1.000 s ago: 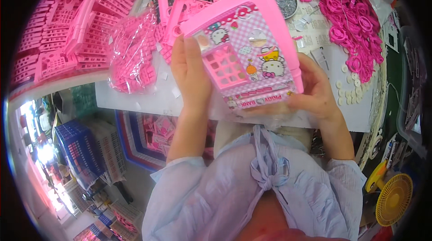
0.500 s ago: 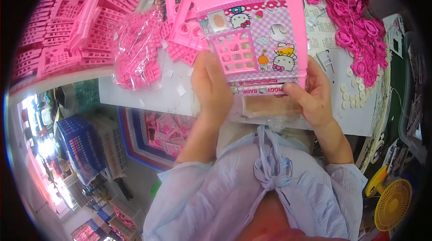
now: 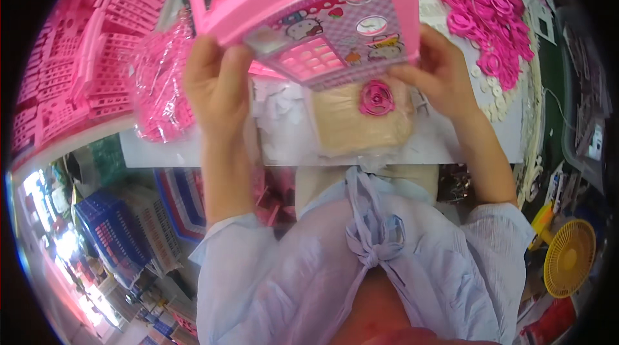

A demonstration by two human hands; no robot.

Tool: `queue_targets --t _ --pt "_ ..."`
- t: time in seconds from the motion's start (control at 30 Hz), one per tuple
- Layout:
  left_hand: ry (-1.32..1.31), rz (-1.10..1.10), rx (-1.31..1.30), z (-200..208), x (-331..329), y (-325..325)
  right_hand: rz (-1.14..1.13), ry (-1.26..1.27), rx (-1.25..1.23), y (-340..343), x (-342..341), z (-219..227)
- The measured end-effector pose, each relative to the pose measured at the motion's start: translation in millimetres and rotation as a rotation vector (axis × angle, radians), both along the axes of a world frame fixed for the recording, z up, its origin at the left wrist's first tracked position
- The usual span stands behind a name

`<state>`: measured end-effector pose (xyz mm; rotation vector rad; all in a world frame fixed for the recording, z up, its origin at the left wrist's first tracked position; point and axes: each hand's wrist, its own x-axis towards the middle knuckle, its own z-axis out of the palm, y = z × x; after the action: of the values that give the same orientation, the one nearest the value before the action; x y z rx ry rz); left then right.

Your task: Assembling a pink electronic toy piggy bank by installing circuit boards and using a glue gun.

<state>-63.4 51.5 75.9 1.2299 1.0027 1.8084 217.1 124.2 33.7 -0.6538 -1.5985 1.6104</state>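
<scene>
Between my hands a pink plastic toy panel (image 3: 358, 39) is held up and tilted, its printed face toward me. It bears cartoon cats on a purple check, a grid window and round holes. Closed around its left edge is my left hand (image 3: 222, 87), thumb in front. My right hand (image 3: 442, 74) grips the lower right corner, thumb along the bottom edge. Below the panel, a magenta ring-shaped part (image 3: 377, 98) lies on a beige pad (image 3: 348, 129) wrapped in clear plastic.
Stacked pink grid panels (image 3: 109, 42) and a clear bag of pink parts (image 3: 161, 87) are at the left. A heap of magenta rings (image 3: 490, 19) and several small white discs (image 3: 493, 97) lie at the right. A yellow fan (image 3: 569, 258) stands at lower right.
The panel has moved up and left and tipped back, with both hands still on it. The magenta ring on the beige pad now shows.
</scene>
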Motion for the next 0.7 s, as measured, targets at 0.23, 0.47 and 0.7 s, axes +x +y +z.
queue_targets --t 0.23,0.47,0.7 --pt "1.138 -0.332 0.309 -25 -5 -29 0.149 -0.535 0.842 31 40 -19" --pt "1.252 -0.481 -0.023 -34 10 -52 0.098 -0.819 1.010 -4 32 -22" --pt "1.256 -0.400 0.042 -28 53 -35 0.064 -0.862 0.990 -15 25 -25"
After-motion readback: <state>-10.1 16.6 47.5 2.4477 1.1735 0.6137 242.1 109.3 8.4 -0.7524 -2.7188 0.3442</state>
